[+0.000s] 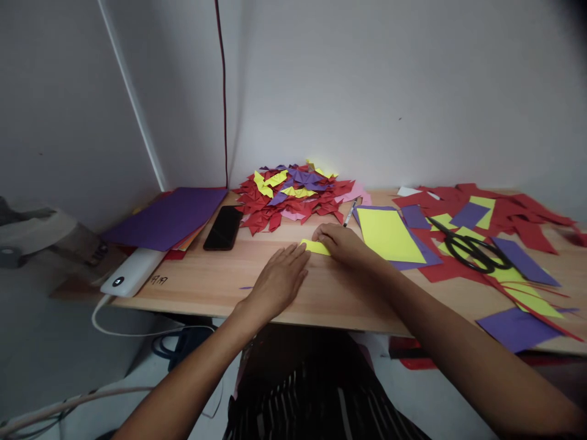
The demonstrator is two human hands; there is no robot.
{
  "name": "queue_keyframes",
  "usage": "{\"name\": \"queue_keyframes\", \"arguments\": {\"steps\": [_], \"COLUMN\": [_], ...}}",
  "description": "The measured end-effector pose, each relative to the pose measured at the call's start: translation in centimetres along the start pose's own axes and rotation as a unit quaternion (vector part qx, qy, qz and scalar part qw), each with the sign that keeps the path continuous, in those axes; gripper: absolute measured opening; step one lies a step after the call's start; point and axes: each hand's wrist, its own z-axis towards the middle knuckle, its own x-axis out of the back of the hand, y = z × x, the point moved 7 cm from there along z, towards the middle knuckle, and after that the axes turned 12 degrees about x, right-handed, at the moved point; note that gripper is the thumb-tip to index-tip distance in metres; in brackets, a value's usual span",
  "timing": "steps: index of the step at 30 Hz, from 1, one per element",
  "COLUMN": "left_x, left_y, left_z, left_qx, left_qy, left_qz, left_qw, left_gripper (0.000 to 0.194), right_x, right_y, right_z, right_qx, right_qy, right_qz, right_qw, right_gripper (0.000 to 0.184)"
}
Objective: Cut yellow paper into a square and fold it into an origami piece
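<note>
A small folded strip of yellow paper [315, 247] lies on the wooden table between my two hands. My left hand [282, 273] rests flat on the tabletop with its fingers stretched out, fingertips at the strip's left end. At the strip's right end, my right hand [342, 243] has its fingers curled in and pressed together on the paper. Behind both hands rises a heap of folded paper pieces [298, 195] in red, yellow, purple and pink. Right of my right hand, a yellow sheet [389, 235] lies on a purple one.
Black scissors [477, 250] lie on red, purple and yellow paper pieces at the right. A pen [350, 213] sits by the heap. To the left are a phone [223, 228], stacked purple sheets [169, 214] and a white power bank [135, 272] with a cable.
</note>
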Motion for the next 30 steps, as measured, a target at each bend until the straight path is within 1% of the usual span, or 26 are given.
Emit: {"name": "queue_keyframes", "arguments": {"steps": [5,7,9,12,14,17,19,21,23,26,30], "left_x": [-0.2,0.2,1.1,2.6,2.9,2.3,1.8,1.6,1.7,2.0,2.1], "left_y": [-0.2,-0.4,-0.5,-0.9,-1.2,-1.5,-1.7,-1.9,-2.1,-2.4,-2.5], "left_z": [-0.1,0.0,0.5,2.1,3.5,5.3,5.9,6.0,5.7,5.1,4.8], "left_qx": [-0.014,-0.026,-0.035,-0.011,0.026,0.067,0.081,0.093,0.103,0.118,0.142], "left_qy": [0.012,0.028,0.047,0.075,0.084,0.068,0.061,0.064,0.072,0.080,0.079], "left_qz": [-0.024,-0.061,-0.108,-0.144,-0.133,-0.098,-0.098,-0.108,-0.121,-0.127,-0.107], "left_qw": [1.000,0.997,0.992,0.987,0.987,0.991,0.990,0.988,0.985,0.982,0.981], "left_gripper": [0.042,0.041,0.042,0.040,0.039,0.017,0.003,0.007,0.010,0.012,0.014], "right_x": [0.1,0.1,0.0,-0.1,0.0,0.2,0.4,0.6,0.7,0.9,1.5], "right_y": [0.0,0.1,0.2,0.3,0.2,0.0,-0.3,-0.8,-1.4,-2.4,-4.4], "right_z": [-0.1,0.0,-0.1,0.0,0.0,0.0,-0.1,-0.2,-0.4,-0.7,-0.8], "right_qx": [0.007,0.008,0.008,0.008,0.009,0.002,-0.002,0.002,0.010,0.011,-0.003], "right_qy": [0.014,0.013,0.013,0.014,0.013,0.004,-0.003,-0.007,-0.013,-0.032,-0.089], "right_qz": [0.025,0.025,0.025,0.026,0.024,0.022,0.022,0.015,-0.005,-0.070,-0.167], "right_qw": [1.000,1.000,1.000,1.000,1.000,1.000,1.000,1.000,1.000,0.997,0.982], "right_gripper": [0.025,0.025,0.025,0.025,0.026,0.027,0.027,0.027,0.028,0.029,0.032]}}
